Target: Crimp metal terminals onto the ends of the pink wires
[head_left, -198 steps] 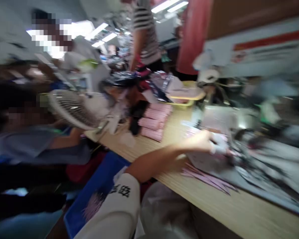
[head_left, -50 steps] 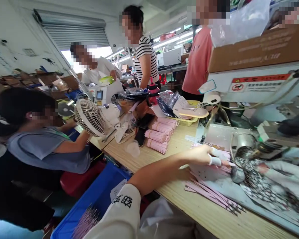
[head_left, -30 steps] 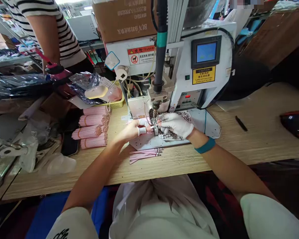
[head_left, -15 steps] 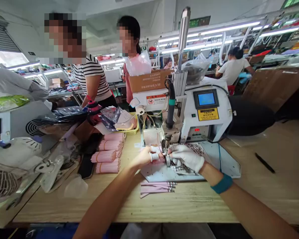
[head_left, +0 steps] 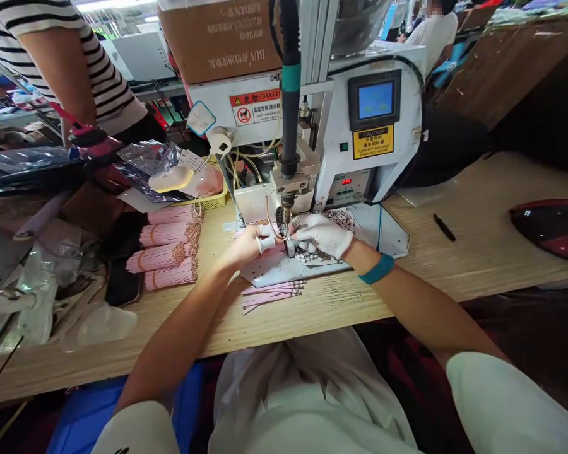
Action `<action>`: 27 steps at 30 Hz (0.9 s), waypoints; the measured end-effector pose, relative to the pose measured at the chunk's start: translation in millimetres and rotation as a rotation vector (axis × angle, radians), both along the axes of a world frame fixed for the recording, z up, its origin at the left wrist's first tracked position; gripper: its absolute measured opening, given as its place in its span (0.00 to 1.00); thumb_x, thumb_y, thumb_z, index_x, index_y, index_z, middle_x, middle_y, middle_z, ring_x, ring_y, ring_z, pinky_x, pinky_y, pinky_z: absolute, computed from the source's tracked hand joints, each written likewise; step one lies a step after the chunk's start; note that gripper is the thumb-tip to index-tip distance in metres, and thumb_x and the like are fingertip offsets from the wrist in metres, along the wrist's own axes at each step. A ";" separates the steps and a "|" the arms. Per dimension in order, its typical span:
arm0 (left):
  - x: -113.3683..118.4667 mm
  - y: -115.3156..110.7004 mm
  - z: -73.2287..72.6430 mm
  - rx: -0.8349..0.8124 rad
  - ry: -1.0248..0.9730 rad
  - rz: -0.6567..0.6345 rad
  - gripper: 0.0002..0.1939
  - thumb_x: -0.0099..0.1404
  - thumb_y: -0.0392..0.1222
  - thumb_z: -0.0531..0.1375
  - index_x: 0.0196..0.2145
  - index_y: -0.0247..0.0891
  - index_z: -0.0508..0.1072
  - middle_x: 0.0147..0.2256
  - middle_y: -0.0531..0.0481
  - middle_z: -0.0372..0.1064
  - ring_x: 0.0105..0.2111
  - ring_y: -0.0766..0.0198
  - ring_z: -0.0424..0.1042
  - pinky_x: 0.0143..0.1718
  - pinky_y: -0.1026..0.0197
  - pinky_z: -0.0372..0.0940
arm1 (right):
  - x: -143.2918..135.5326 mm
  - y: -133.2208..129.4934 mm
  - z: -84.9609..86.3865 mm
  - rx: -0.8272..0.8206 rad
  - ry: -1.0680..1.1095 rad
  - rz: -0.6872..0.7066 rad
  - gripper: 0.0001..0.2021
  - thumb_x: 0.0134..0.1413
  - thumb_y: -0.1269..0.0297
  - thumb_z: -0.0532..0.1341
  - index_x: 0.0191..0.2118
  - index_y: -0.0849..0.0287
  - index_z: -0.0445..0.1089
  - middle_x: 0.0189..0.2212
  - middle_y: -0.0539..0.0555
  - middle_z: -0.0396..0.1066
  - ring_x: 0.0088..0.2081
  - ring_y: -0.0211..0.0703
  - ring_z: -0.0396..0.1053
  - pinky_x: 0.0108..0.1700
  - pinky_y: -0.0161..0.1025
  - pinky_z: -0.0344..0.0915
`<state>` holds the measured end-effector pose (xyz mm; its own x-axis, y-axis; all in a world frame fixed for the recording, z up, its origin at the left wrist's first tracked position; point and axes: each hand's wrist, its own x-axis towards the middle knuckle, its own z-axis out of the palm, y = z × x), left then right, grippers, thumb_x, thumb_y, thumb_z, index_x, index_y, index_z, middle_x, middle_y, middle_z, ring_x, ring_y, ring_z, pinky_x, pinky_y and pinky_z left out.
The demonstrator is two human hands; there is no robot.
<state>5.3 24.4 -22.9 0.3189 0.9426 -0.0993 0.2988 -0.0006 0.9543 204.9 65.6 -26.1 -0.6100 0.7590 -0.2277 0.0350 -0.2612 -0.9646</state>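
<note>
My left hand (head_left: pixel 252 244), with white covers on some fingertips, is closed at the left of the machine's pressing head (head_left: pixel 288 211). My right hand (head_left: pixel 324 236) wears a white glove and pinches at the right side of the same spot. What either hand holds is too small and hidden to make out. Both hands are over the white metal plate (head_left: pixel 274 272), where dark-and-white scraps (head_left: pixel 343 219) lie beside the right hand. Several pink strips with dark ends (head_left: pixel 269 294) rest on the table just in front of the plate.
Bundles of pink strips (head_left: pixel 168 257) are stacked on the left, near a black phone (head_left: pixel 123 280) and a yellow basket (head_left: pixel 213 200). A black pen (head_left: pixel 443 227) and a dark red object (head_left: pixel 551 230) lie to the right. A person in a striped shirt (head_left: pixel 76 57) stands behind the table.
The camera view has tilted down and moved closer, showing my lap and sleeves. Both hands remain at the machine's pressing head.
</note>
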 end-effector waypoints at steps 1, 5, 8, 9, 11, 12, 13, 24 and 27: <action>0.7 -0.7 1.9 0.010 0.002 -0.004 0.18 0.49 0.48 0.64 0.17 0.34 0.62 0.19 0.58 0.54 0.21 0.73 0.51 0.23 0.66 0.47 | 0.3 0.2 -0.4 0.001 0.001 0.003 0.07 0.41 0.72 0.63 0.30 0.61 0.66 0.19 0.46 0.63 0.16 0.29 0.59 0.12 0.26 0.52; 0.9 -2.0 5.4 0.017 0.038 -0.006 0.19 0.50 0.48 0.64 0.16 0.35 0.60 0.18 0.58 0.52 0.20 0.73 0.48 0.23 0.66 0.46 | 0.7 0.1 -1.1 -0.008 0.016 0.004 0.08 0.40 0.72 0.63 0.31 0.61 0.65 0.19 0.46 0.63 0.16 0.30 0.59 0.12 0.26 0.52; -0.7 -1.3 3.1 0.025 0.021 -0.026 0.20 0.50 0.49 0.63 0.16 0.35 0.59 0.18 0.58 0.51 0.21 0.72 0.49 0.24 0.66 0.47 | 0.6 0.1 -2.0 -0.006 0.019 -0.002 0.09 0.40 0.71 0.63 0.31 0.61 0.65 0.19 0.46 0.63 0.16 0.30 0.59 0.12 0.26 0.52; -1.3 -0.8 1.9 0.032 0.013 -0.033 0.19 0.50 0.49 0.63 0.16 0.35 0.59 0.18 0.58 0.52 0.22 0.72 0.51 0.25 0.66 0.48 | 0.6 0.2 -2.4 -0.002 0.017 -0.003 0.09 0.40 0.71 0.63 0.31 0.61 0.66 0.19 0.46 0.63 0.16 0.30 0.60 0.12 0.26 0.52; -2.5 0.3 -0.9 0.040 0.010 -0.038 0.18 0.51 0.49 0.63 0.17 0.35 0.61 0.19 0.57 0.53 0.22 0.71 0.51 0.25 0.66 0.48 | 0.4 0.4 -2.5 0.005 0.016 -0.005 0.09 0.40 0.71 0.64 0.31 0.62 0.66 0.20 0.47 0.64 0.16 0.30 0.60 0.12 0.26 0.52; -3.0 0.8 -2.3 0.040 0.016 -0.041 0.18 0.51 0.49 0.63 0.17 0.35 0.62 0.19 0.57 0.53 0.22 0.71 0.51 0.25 0.66 0.48 | 0.3 0.4 -2.2 0.006 0.018 -0.003 0.08 0.40 0.71 0.64 0.31 0.62 0.66 0.20 0.47 0.64 0.16 0.30 0.60 0.12 0.26 0.53; -3.4 1.2 -3.5 0.039 0.023 -0.041 0.17 0.51 0.49 0.63 0.17 0.34 0.62 0.19 0.57 0.52 0.22 0.72 0.50 0.25 0.66 0.47 | 0.0 0.3 -1.6 0.006 0.019 -0.001 0.08 0.40 0.71 0.63 0.31 0.62 0.66 0.20 0.47 0.64 0.16 0.30 0.60 0.12 0.26 0.53; 3.1 -3.7 3.7 0.044 0.112 0.047 0.12 0.52 0.44 0.59 0.18 0.36 0.61 0.19 0.57 0.53 0.21 0.71 0.50 0.24 0.65 0.47 | -1.3 -2.4 3.3 -0.015 0.007 -0.035 0.08 0.41 0.72 0.63 0.31 0.61 0.66 0.19 0.46 0.62 0.16 0.30 0.58 0.11 0.27 0.50; 3.9 -3.8 6.0 0.028 0.129 0.063 0.10 0.51 0.41 0.57 0.18 0.36 0.61 0.19 0.57 0.51 0.21 0.71 0.49 0.24 0.65 0.46 | -1.1 -1.9 3.1 -0.019 0.002 -0.037 0.08 0.41 0.72 0.63 0.31 0.61 0.65 0.19 0.46 0.61 0.16 0.30 0.59 0.12 0.27 0.50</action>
